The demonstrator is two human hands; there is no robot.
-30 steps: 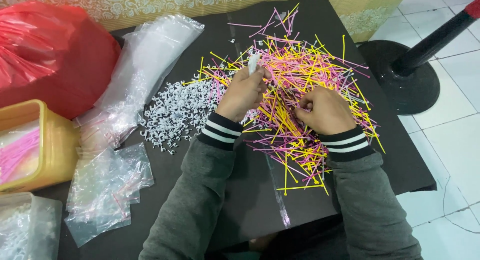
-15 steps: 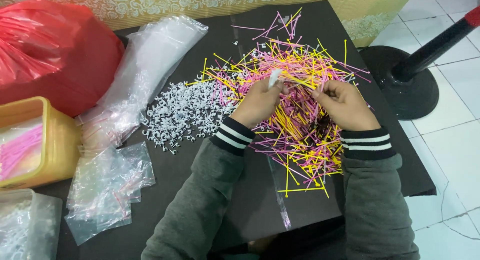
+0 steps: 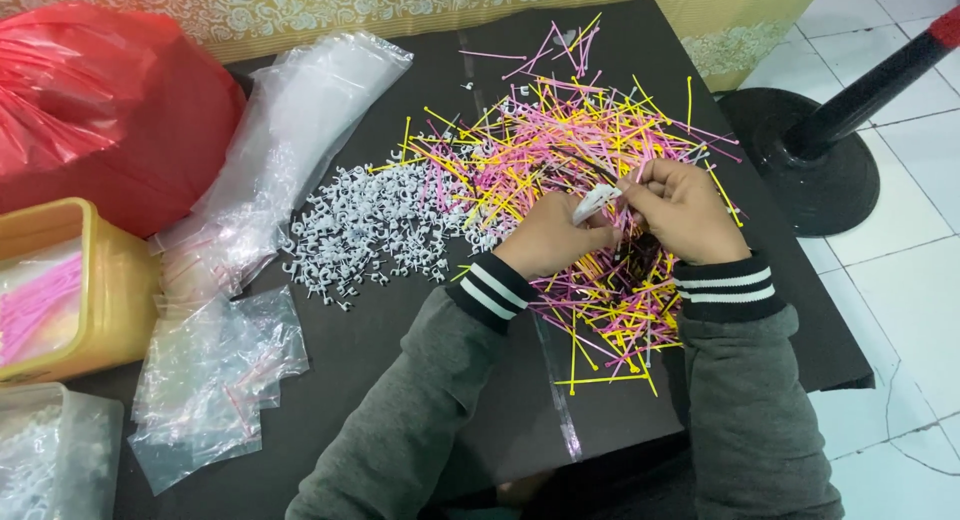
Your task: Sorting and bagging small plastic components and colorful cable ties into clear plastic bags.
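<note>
Both hands drawn closer together than a moment ago, left hand [image 3: 548, 242] and right hand [image 3: 686, 208] pinching a small white clip [image 3: 596, 202] over pink and yellow cable ties [image 3: 590, 170], white clip pile [image 3: 365, 238] leftward, clear bags [image 3: 280, 150], black table [image 3: 380, 370].

red bag [image 3: 100, 110] cut off, yellow tub [image 3: 70, 290] cropped

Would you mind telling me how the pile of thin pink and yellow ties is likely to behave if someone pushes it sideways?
The pink and yellow ties lie criss-crossed, so they would probably drag along in tangled clumps. They look thin and light, so stray ones could well flick off the dark table. They seem springy rather than floppy, since most lie nearly straight.
</note>
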